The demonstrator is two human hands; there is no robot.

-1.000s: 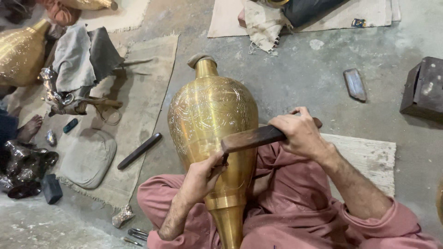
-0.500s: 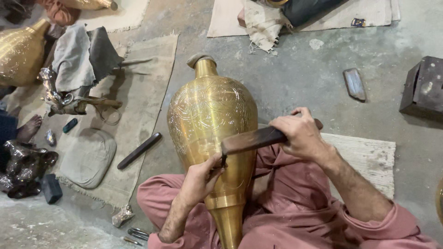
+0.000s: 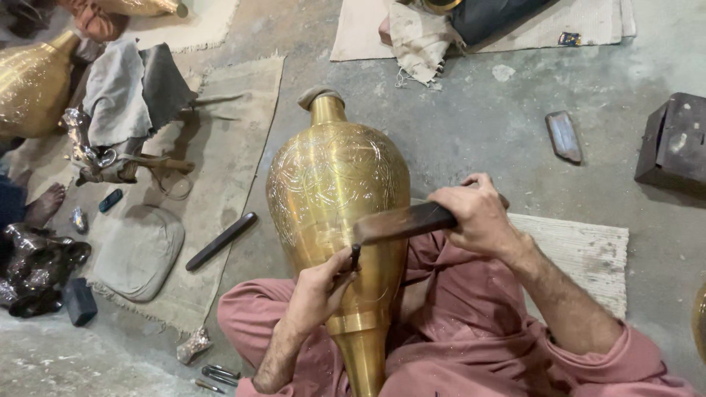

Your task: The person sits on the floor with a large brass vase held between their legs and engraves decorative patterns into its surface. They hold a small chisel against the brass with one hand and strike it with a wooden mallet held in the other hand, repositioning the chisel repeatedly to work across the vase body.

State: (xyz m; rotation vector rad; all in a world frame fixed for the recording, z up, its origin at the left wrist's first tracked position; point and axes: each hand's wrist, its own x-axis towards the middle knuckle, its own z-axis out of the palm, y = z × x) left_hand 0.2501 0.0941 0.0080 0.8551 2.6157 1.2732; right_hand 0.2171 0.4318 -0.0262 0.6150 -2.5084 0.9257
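Brass dominates our view: a large engraved brass vase (image 3: 338, 198) lies tilted across our lap at the centre of the frame, its narrow neck pointing toward 12 o'clock and its flared foot toward 6 o'clock, resting against our pink trouser legs (image 3: 456, 316). Beneath us we note a grey concrete floor (image 3: 471, 125).

At 9 o'clock of the vase a worn tan mat (image 3: 243, 117) lies on the floor, carrying a grey cushion pad (image 3: 140, 250), a bundle of grey cloth (image 3: 121, 88) and a dark bar tool (image 3: 220, 241) lying just beside the vase. At 10 o'clock, at the frame edge, sits a second brass vessel (image 3: 33, 88). At 3 o'clock a dark metal block (image 3: 673, 143) stands well apart, with a small flat stone (image 3: 564, 136) nearer at 2 o'clock.

Our right hand (image 3: 474, 217) sits at 3 o'clock of the vase body, fingers wrapped tight around the handle of a dark hammer (image 3: 401, 223), whose head hangs over the vase's lower belly. Our left hand (image 3: 320, 290), at 7 o'clock, has fingers pinched together on a small dark chisel (image 3: 355, 256), its tip touching the brass surface directly under the hammer head.
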